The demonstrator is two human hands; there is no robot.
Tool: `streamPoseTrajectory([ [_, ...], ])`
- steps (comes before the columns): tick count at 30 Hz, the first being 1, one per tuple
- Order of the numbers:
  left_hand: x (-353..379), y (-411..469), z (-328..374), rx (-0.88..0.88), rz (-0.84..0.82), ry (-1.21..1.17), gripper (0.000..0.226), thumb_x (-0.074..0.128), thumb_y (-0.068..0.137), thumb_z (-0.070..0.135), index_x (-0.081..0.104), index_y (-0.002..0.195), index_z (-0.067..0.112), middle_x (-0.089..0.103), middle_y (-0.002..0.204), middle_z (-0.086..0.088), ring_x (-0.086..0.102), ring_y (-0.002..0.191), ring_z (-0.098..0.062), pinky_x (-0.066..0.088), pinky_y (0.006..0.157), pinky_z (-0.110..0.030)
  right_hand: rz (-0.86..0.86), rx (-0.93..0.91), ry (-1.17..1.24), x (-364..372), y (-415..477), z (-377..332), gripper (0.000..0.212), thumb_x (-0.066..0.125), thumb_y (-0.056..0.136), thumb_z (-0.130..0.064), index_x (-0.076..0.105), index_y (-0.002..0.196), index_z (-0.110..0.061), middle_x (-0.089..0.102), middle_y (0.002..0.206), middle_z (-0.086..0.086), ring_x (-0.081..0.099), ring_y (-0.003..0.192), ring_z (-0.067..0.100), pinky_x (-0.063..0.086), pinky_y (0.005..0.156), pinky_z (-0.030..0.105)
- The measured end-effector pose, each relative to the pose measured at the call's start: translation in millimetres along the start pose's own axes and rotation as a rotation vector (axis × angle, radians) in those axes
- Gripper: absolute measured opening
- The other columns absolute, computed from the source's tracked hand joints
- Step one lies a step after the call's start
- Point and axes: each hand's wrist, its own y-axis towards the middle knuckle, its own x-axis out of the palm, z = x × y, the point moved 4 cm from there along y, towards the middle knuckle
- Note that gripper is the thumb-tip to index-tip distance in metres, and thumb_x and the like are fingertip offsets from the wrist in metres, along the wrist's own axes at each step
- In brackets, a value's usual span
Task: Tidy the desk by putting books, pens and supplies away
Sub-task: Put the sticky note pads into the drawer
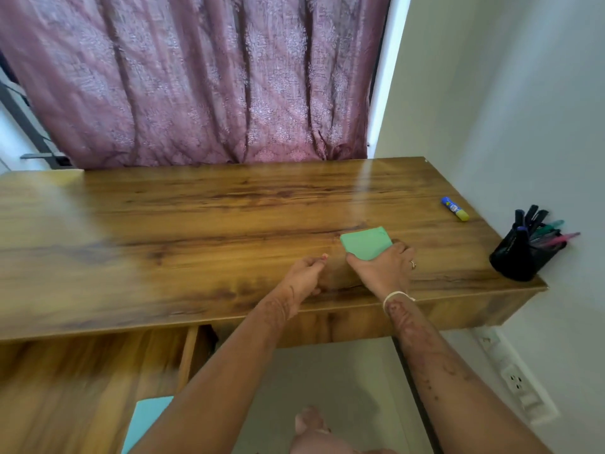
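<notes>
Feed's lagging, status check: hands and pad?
Right hand grips green pad. Left hand curled beside it, hold unclear. Glue stick not yet stowed. Nothing blocking.

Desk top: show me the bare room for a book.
Free: the left half of the desk, beyond the left hand, and the back strip by the curtain. Crowded: the right end, with green pad, right hand, glue stick, pen holder.

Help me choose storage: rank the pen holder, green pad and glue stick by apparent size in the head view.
1. pen holder
2. green pad, partly covered by the right hand
3. glue stick, clearly smallest
</notes>
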Motion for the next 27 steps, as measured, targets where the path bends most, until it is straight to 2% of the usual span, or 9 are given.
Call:
streamPoseTrajectory([
  [3, -32, -23, -9, -0.037, -0.06, -0.126, 0.039, 0.047, 0.097, 0.045, 0.061, 0.118, 0.015, 0.068, 0.115, -0.007, 0.065, 0.104, -0.022, 0.052, 0.08, -0.031, -0.024, -0.1, 0.027, 14, -47, -35, 0.103, 0.078, 0.051, -0.064, 0.041, 0.125, -0.003, 0.042, 0.125, 0.012, 0.044, 0.118, 0.031, 0.038, 0.099, 0.038],
  [6, -72, -47, -16, 0.008, -0.073, -0.289, 0.034, 0.049, 0.098, 0.038, 0.065, 0.114, 0.013, 0.071, 0.103, -0.007, 0.066, 0.092, -0.02, 0.053, 0.08, -0.035, -0.03, -0.178, 0.063, 32, -98, -68, 0.104, 0.075, 0.05, -0.071, 0.043, 0.123, -0.003, 0.044, 0.123, 0.011, 0.044, 0.117, 0.03, 0.037, 0.099, 0.036],
  [8, -105, -62, -23, 0.061, -0.042, -0.345, 0.031, 0.053, 0.098, 0.031, 0.065, 0.114, 0.009, 0.072, 0.103, -0.008, 0.066, 0.091, -0.02, 0.055, 0.081, -0.037, -0.047, -0.227, 0.094, 46, -136, -89, 0.103, 0.073, 0.052, -0.071, 0.043, 0.124, -0.003, 0.044, 0.122, 0.011, 0.044, 0.117, 0.03, 0.037, 0.099, 0.036],
  [11, -158, -87, -38, 0.115, 0.014, -0.347, 0.027, 0.056, 0.096, 0.019, 0.063, 0.118, 0.005, 0.073, 0.102, -0.008, 0.069, 0.091, -0.018, 0.058, 0.075, -0.031, -0.076, -0.283, 0.113, 69, -192, -117, 0.096, 0.073, 0.057, -0.067, 0.043, 0.123, -0.004, 0.044, 0.12, 0.011, 0.043, 0.116, 0.032, 0.035, 0.1, 0.037],
  [15, -225, -121, -69, 0.109, 0.073, -0.356, 0.023, 0.054, 0.097, 0.013, 0.062, 0.118, 0.005, 0.071, 0.107, -0.011, 0.067, 0.094, -0.019, 0.055, 0.086, -0.036, -0.128, -0.307, 0.108, 100, -261, -142, 0.094, 0.073, 0.056, -0.067, 0.045, 0.12, -0.004, 0.044, 0.119, 0.011, 0.041, 0.115, 0.034, 0.034, 0.101, 0.038],
  [18, -274, -143, -100, 0.085, 0.136, -0.312, 0.025, 0.054, 0.097, 0.012, 0.061, 0.119, 0.003, 0.07, 0.105, -0.012, 0.067, 0.086, -0.019, 0.057, 0.073, -0.034, -0.238, -0.301, 0.062, 127, -307, -151, 0.095, 0.074, 0.054, -0.068, 0.046, 0.121, -0.007, 0.043, 0.122, 0.011, 0.04, 0.117, 0.032, 0.033, 0.101, 0.037],
  [20, -299, -154, -123, 0.034, 0.176, -0.272, 0.027, 0.054, 0.097, 0.012, 0.061, 0.121, 0.001, 0.07, 0.108, -0.014, 0.066, 0.09, -0.022, 0.055, 0.082, -0.042, -0.325, -0.32, 0.025, 144, -331, -151, 0.094, 0.075, 0.058, -0.067, 0.045, 0.126, -0.01, 0.043, 0.123, 0.008, 0.038, 0.118, 0.029, 0.032, 0.102, 0.035],
  [23, -325, -172, -153, -0.057, 0.201, -0.247, 0.03, 0.053, 0.097, 0.011, 0.055, 0.125, 0.0, 0.065, 0.118, -0.017, 0.064, 0.102, -0.027, 0.055, 0.087, -0.042, -0.374, -0.343, 0.047, 160, -359, -143, 0.074, 0.072, 0.072, -0.056, 0.047, 0.132, -0.019, 0.044, 0.127, 0.003, 0.034, 0.121, 0.024, 0.032, 0.103, 0.034],
  [27, -340, -180, -185, -0.149, 0.247, -0.225, 0.039, 0.053, 0.097, 0.008, 0.047, 0.134, 0.0, 0.06, 0.125, -0.019, 0.062, 0.111, -0.032, 0.054, 0.09, -0.045, -0.276, -0.307, 0.09, 163, -379, -123, 0.033, 0.059, 0.09, -0.022, 0.058, 0.124, -0.024, 0.05, 0.127, 0.0, 0.035, 0.124, 0.023, 0.033, 0.102, 0.031],
])
